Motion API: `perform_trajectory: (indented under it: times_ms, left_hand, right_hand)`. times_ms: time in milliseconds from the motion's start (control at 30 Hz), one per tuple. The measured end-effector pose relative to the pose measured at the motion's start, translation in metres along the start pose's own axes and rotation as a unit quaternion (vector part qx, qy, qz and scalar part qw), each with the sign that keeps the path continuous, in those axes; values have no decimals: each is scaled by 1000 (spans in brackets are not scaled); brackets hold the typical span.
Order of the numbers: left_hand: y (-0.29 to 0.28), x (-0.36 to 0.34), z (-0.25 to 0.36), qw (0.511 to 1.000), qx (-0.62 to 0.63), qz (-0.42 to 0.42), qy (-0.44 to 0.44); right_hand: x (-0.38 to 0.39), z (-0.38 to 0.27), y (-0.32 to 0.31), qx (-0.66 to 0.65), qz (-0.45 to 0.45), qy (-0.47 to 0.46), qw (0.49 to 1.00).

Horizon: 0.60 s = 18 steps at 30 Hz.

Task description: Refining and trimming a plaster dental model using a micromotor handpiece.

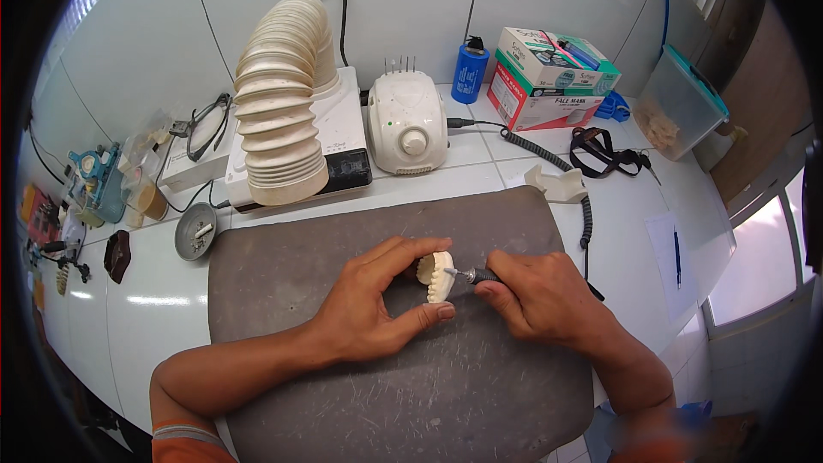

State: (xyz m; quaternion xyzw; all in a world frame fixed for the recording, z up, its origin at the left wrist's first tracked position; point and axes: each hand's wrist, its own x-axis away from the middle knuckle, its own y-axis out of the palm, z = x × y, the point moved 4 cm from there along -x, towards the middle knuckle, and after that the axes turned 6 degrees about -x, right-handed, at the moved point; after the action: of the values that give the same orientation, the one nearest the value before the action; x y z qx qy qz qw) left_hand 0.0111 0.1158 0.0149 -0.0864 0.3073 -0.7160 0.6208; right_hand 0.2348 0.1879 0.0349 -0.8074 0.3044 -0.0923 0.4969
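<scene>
My left hand [370, 302] grips a cream-coloured dental cast [440, 278] between thumb and fingers, its row of teeth showing on the curved side. In my right hand [542, 296] is a dental handpiece [483, 275] with a dark grip, held like a pen. Its slim bur [452, 271] points left at the cast and appears to meet its face; exact contact is too small to tell. Both hands are over a grey-brown mat [411, 394] marked with pale scratches. Most of the handpiece's body is hidden by my right fingers.
Behind the mat stand a ribbed suction hose [279, 103] and a white control unit [407, 124] with several burs on top. A coiled cord [549, 151] runs at the right, near stacked boxes [549, 77] and a clear bin [677, 107]. A round ashtray [196, 232] sits left.
</scene>
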Motion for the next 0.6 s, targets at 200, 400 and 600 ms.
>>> perform_trajectory:
  times_ms: [200,400,600]
  left_hand:
    - [1,1,0,1000,6,3,-2]
    - [1,1,-2,1000,9,4,-2]
    - [0,1,-2,1000,3,5,0]
  right_hand:
    - [0,-3,-1,1,-1,1,1000]
    - [1,-2,0,-3,4,4,1000]
    - [0,-1,1,-4,2,5,1000]
